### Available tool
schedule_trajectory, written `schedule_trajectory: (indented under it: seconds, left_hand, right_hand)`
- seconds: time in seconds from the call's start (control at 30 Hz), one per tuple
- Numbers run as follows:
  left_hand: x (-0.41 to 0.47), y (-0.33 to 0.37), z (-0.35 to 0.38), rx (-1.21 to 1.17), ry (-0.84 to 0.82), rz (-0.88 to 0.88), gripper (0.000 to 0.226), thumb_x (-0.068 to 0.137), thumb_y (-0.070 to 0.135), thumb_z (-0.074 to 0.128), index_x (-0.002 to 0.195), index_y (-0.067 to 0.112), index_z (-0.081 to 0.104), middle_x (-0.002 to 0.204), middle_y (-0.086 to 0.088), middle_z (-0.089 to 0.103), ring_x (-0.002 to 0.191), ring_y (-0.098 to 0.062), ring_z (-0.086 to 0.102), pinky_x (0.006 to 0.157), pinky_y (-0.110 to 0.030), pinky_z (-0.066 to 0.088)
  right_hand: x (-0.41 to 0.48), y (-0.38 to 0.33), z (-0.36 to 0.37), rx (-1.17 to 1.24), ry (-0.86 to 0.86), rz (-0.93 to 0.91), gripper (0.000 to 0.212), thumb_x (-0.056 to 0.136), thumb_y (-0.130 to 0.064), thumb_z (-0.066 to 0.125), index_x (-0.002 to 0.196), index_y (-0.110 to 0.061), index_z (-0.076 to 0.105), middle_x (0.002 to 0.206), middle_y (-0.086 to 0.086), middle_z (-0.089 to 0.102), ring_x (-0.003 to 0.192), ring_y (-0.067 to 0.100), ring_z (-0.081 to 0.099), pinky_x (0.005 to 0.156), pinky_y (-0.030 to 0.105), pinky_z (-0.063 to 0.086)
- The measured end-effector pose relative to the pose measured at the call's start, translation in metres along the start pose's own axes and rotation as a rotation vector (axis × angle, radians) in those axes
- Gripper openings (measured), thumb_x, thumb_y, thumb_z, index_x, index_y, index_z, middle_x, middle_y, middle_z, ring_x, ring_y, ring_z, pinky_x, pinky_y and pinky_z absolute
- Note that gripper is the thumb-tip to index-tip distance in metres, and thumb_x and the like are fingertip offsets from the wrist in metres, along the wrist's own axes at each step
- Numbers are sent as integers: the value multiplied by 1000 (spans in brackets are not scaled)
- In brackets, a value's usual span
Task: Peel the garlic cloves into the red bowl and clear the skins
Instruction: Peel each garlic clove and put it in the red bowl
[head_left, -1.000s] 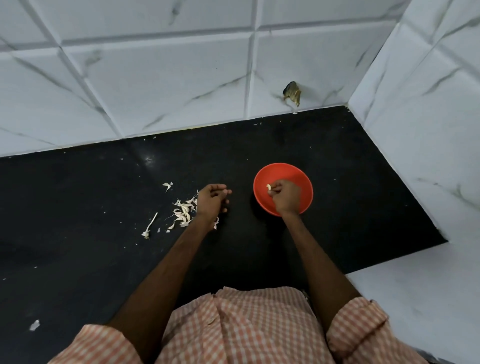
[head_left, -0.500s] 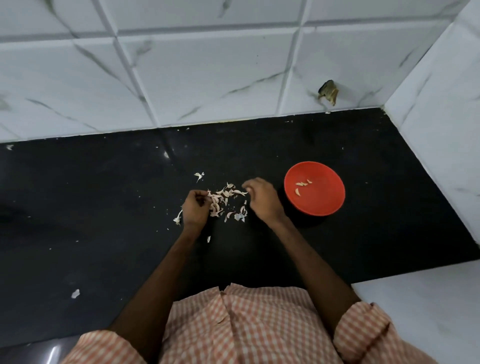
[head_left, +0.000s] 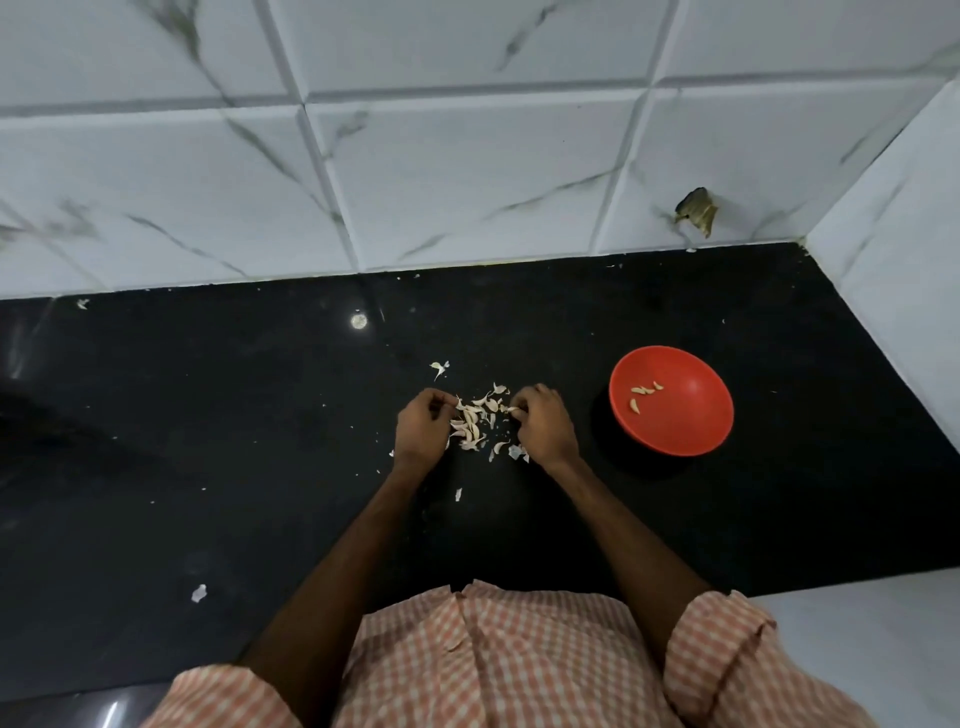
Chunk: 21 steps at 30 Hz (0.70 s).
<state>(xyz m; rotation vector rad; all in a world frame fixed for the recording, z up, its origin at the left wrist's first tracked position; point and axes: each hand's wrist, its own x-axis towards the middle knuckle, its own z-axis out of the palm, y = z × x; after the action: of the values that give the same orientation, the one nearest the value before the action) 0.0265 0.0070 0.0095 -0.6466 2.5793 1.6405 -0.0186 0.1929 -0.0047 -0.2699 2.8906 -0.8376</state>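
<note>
The right hand (head_left: 545, 426) is pinching a flimsy, feather-light skin (head_left: 512, 410) by its edge; the left hand (head_left: 423, 434) is curling, hold unclear.

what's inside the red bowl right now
The red bowl holds a few peeled garlic cloves, lying left of its middle. No skins show in it. Nothing covers the bowl, so its whole inside is in view.

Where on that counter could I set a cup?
The black counter is bare left of the left hand, bar stray scraps, and between the tiled wall and the red bowl. Garlic skins crowd the spot between that hand and the right hand.
</note>
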Motion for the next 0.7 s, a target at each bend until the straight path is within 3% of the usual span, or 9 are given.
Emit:
schedule_trajectory:
  seconds: [0.07,0.17,0.3,0.4,0.5,0.7]
  left_hand:
    - [0,5,5,76,-63,64,17,96,10,57,93,22,68,87,4,73,73,-17,68,68,-36,56]
    - [-2,14,14,213,-149,164,11,96,20,60,96,21,71,89,6,74,79,-14,68,73,-31,54]
    - [-5,26,21,279,-200,189,14,95,31,57,90,23,69,84,5,70,78,-16,65,71,-32,51]
    - [-6,35,23,303,-235,211,17,96,27,56,80,24,62,77,2,66,72,-19,63,67,-34,48]
    - [-6,39,22,354,-234,211,19,96,29,55,79,24,60,77,-2,66,74,-23,63,66,-32,45]
    - [-7,45,19,489,-329,266,26,101,23,47,107,10,69,97,-16,72,89,-34,67,74,-36,47]
  right_hand:
    - [-3,-2,-4,212,60,31,10,93,-6,68,100,-14,71,101,-2,70,96,8,65,87,30,54]
    - [-13,-13,-11,417,103,43,15,91,-7,72,104,-13,76,98,-7,74,88,-10,65,85,11,50]
    - [-19,-19,-18,486,140,-3,16,89,-4,74,103,-9,77,96,-4,75,87,-11,66,82,8,49]
    - [-20,-20,-22,441,136,-37,13,89,-2,73,100,-7,76,94,-3,74,85,-5,67,80,13,52]
    - [-17,-21,-25,298,121,-154,8,90,-2,70,96,-6,74,93,2,71,89,12,64,80,26,52]
    - [-12,-26,-29,-25,53,-353,18,85,6,66,98,-4,73,94,8,67,91,23,58,76,29,47]
